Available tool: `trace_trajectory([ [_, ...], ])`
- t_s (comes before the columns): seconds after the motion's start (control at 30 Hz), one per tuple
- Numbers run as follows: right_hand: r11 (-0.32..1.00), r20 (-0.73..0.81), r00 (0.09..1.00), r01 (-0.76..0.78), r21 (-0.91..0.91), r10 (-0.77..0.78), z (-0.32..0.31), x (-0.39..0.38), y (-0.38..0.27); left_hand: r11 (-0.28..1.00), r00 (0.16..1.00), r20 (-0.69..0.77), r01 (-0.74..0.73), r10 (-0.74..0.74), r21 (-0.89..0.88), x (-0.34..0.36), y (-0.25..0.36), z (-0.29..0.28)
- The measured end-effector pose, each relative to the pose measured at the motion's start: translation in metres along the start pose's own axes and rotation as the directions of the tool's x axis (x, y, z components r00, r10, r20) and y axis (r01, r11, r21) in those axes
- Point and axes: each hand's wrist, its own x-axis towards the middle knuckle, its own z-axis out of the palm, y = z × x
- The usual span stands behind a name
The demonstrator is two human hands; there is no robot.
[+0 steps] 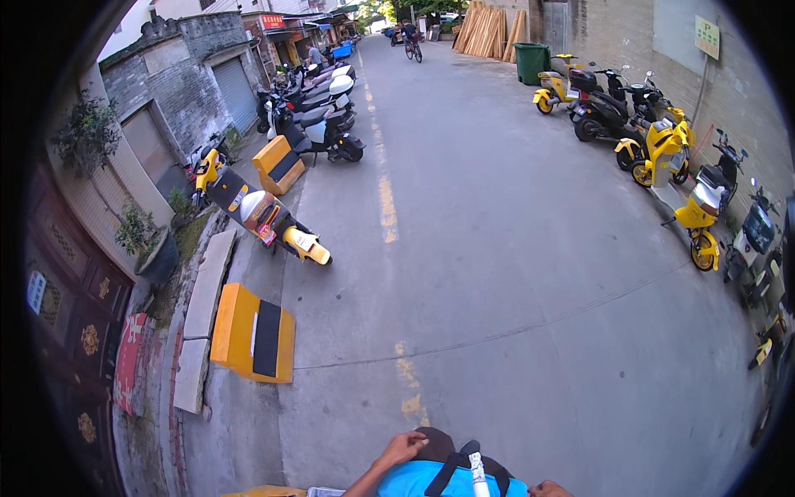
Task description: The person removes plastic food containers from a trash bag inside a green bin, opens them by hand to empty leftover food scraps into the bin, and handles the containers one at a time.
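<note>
At the lower edge my left hand (pixel 403 447) has its fingers bent together beside a dark brown rounded shape (pixel 434 445), probably my clothed leg. Whether anything small is pinched in those fingers does not show. Bright blue cloth (pixel 407 479) covers my front, with black straps (pixel 451 470) across it. A white tube-like piece (pixel 479 474) with a dark top hangs at the middle of the straps. My right hand (pixel 548 489) is just right of the blue cloth; the picture's edge cuts it off and hides most of its fingers.
Grey road (pixel 497 273) runs ahead with a worn yellow line (pixel 387 207). Yellow-and-black blocks (pixel 233 331), a tilted yellow scooter (pixel 257 214) and parked scooters (pixel 319 124) line the left. Yellow scooters (pixel 700 211) and a green bin (pixel 532 63) stand right. Far off rides a cyclist (pixel 411 41).
</note>
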Motion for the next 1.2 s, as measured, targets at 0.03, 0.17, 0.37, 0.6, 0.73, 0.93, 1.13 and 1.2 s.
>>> trace_trajectory([
  [0.03, 0.991, -0.055, 0.997, -0.069, -0.111, 0.063, -0.021, 0.009, -0.003, 0.999, 0.994, 0.110, -0.005, 0.008, -0.034, -0.006, 0.051, -0.012],
  [0.17, 0.939, -0.217, 0.967, 0.194, 0.284, -0.135, -0.154, -0.057, -0.168, 0.973, 0.869, 0.479, -0.016, 0.127, -0.229, -0.039, 0.187, -0.069],
  [0.37, 0.566, -0.193, 0.682, 0.705, 0.427, -0.705, -0.289, -0.087, -0.440, 0.791, 0.446, 0.661, -0.437, 0.604, -0.428, 0.055, 0.317, -0.153],
  [0.6, 0.084, 0.085, 0.065, 0.965, 0.249, -0.994, -0.412, -0.158, -0.647, 0.718, 0.314, 0.705, -0.576, 0.636, -0.391, 0.201, 0.447, -0.220],
  [0.73, -0.303, 0.037, -0.307, 0.948, 0.097, -0.951, -0.465, -0.132, -0.692, 0.792, 0.339, 0.763, -0.499, 0.551, -0.351, 0.278, 0.509, -0.236],
  [0.93, -0.366, 0.088, -0.357, 0.920, -0.142, -0.930, -0.584, -0.066, -0.717, 0.869, 0.434, 0.777, -0.404, 0.456, -0.285, 0.389, 0.580, -0.244],
  [1.13, -0.488, 0.238, -0.438, 0.843, -0.228, -0.867, -0.727, -0.031, -0.730, 0.887, 0.362, 0.846, -0.394, 0.392, -0.242, 0.509, 0.665, -0.223],
  [1.2, -0.504, 0.324, -0.426, 0.837, -0.213, -0.845, -0.775, -0.026, -0.737, 0.893, 0.440, 0.797, -0.367, 0.413, -0.260, 0.528, 0.696, -0.218],
])
